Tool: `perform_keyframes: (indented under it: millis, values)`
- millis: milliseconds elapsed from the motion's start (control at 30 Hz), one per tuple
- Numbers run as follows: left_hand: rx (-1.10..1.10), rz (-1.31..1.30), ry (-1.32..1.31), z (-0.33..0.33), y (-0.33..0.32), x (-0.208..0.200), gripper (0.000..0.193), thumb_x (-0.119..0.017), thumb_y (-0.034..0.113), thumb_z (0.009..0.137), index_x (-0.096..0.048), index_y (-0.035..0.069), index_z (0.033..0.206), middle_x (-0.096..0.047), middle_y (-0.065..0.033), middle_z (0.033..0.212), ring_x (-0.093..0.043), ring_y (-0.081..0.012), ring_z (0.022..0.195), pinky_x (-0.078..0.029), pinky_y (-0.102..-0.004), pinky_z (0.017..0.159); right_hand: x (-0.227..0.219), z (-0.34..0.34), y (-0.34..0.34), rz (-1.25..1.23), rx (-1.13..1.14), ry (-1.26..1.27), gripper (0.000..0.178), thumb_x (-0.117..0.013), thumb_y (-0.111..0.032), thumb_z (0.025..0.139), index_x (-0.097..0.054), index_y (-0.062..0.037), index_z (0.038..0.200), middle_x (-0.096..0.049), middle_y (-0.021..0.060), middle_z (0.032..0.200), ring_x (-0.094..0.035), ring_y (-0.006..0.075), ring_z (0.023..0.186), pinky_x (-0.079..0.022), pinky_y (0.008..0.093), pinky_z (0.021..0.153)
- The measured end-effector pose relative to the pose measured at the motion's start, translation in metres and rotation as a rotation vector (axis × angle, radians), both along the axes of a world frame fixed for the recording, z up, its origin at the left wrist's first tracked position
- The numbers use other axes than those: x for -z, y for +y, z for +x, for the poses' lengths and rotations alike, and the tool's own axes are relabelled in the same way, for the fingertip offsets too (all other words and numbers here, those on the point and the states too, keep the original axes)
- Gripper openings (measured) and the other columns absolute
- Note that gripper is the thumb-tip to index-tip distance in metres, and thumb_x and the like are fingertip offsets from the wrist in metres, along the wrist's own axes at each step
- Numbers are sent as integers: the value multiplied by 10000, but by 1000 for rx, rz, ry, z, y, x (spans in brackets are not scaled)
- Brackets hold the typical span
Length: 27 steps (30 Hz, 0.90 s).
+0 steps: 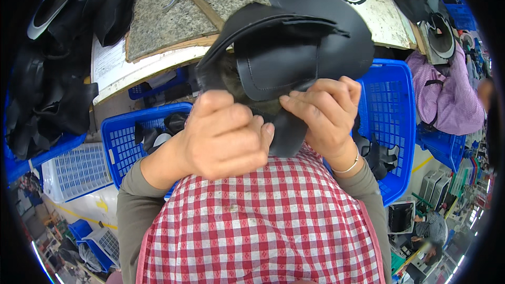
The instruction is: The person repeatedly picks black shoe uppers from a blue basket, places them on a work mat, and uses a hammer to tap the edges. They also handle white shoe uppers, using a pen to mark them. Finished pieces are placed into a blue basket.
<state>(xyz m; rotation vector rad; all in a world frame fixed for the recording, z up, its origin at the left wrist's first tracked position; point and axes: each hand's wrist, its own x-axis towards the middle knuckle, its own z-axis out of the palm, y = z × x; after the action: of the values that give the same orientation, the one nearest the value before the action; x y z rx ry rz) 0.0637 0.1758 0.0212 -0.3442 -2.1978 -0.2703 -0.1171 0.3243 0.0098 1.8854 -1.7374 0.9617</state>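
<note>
Well, the upper (279,71) is held up in front of the apron (263,215), between it and the edge of the bench (394,26). Its long axis runs aslant, from near the left hand (226,134) up to the right, and its broad, rounded flap (350,34) points away from the person. A narrower tongue (289,134) hangs down between the hands toward the apron, and the opening faces the person.

The right hand (329,110) pinches the lower edge between thumb and fingers. The left hand is curled in, thumb close to the forefinger, just in front of the upper's left part; whether it pinches anything, I cannot tell.

By the left forearm, a blue basket (120,139) holds black pieces, one showing some white. By the right forearm, a taller-looking blue basket (389,81) has black pieces low down. Farther left, black uppers (58,92) lie heaped in a blue bin (58,151), just above a white basket (79,171).

The upper is smooth, black and slightly shiny, with a stitched, round-cornered panel and a dull, brownish, fuzzy-looking inside. Beyond it, a hammer (205,10) rests on a speckled slab (152,23).
</note>
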Motion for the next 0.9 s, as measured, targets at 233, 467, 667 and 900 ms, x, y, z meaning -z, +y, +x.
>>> perform_keyframes:
  millis: [233, 467, 667, 900]
  values:
    - [34, 947, -686, 0, -29, 37, 99, -768, 79, 886, -719, -7, 897, -663, -72, 821, -587, -184, 767, -472, -338, 714, 36, 1, -4, 433, -56, -317, 252, -859, -246, 739, -699, -70, 823, -579, 33, 746, -573, 239, 721, -407, 367, 690]
    - [-116, 1141, -792, -13, -88, 58, 446, -735, 307, 954, -655, -10, 1257, -726, -84, 1028, -655, -166, 928, -530, -333, 890, 31, 13, -5, 401, -224, -271, 249, -845, -230, 725, -701, -72, 852, -589, 33, 772, -586, 219, 751, -422, 362, 700]
    - [-346, 956, -770, 6, -96, -1, 289, -728, 173, 941, -717, -27, 1149, -768, -119, 990, -689, -161, 897, -549, -323, 835, -23, 6, -25, 265, -330, -127, 254, -838, -219, 690, -724, -103, 886, -643, 3, 831, -639, 217, 892, -479, 361, 798]
    - [-715, 188, 197, 42, -178, -39, 472, -627, -134, 910, -696, 82, 1324, -697, -102, 1320, -647, -241, 1253, -496, -338, 1087, 11, -46, -140, 332, -9, -340, 261, -733, -140, 896, -683, -24, 1125, -674, 176, 1133, -622, 361, 1111, -513, 455, 954]
